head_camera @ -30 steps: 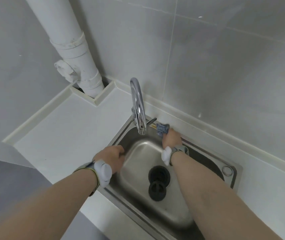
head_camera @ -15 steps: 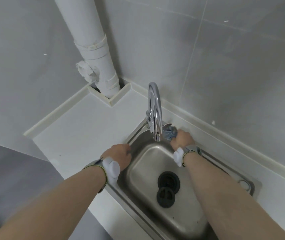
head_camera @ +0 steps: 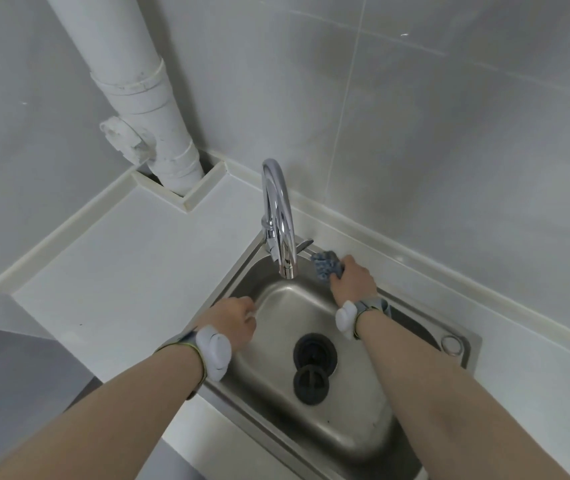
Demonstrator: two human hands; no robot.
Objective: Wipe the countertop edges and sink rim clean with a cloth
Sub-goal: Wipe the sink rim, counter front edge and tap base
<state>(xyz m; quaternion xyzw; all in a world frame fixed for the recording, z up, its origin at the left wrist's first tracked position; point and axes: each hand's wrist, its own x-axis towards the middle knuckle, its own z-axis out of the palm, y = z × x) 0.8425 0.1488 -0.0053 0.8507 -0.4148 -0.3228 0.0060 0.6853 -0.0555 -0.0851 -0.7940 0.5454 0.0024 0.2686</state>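
While your right hand point(head_camera: 352, 280) reaches across the sink point(head_camera: 356, 441) to its back rim, its fingers are curled round a bunched blue cloth point(head_camera: 326, 268), and that grip presses the cloth down on the steel rim just to the right of the tap point(head_camera: 278, 216), beside the tap's small lever. Your right forearm runs over the basin from the lower right, with a grey strap and a white device at the wrist. Your left hand point(head_camera: 231, 322) rests on the sink's left rim, knuckles up and fingers bent down over the edge; you cannot tell how tight that grip is, and nothing shows in it. It wears the same kind of white wrist device.

Round the sink lies a white table point(head_camera: 113, 282) with a raised lip along the back, notched round a white drain pipe point(head_camera: 141, 105) that stands in the corner. Grey tiled walls point(head_camera: 449, 133) rise behind. In the steel basin sits a black drain point(head_camera: 314, 351), and a black plug point(head_camera: 311, 384) lies just beside it, nearer to you. The cloth looks mottled blue and grey, crumpled into a small wad, mostly hidden under your fingers
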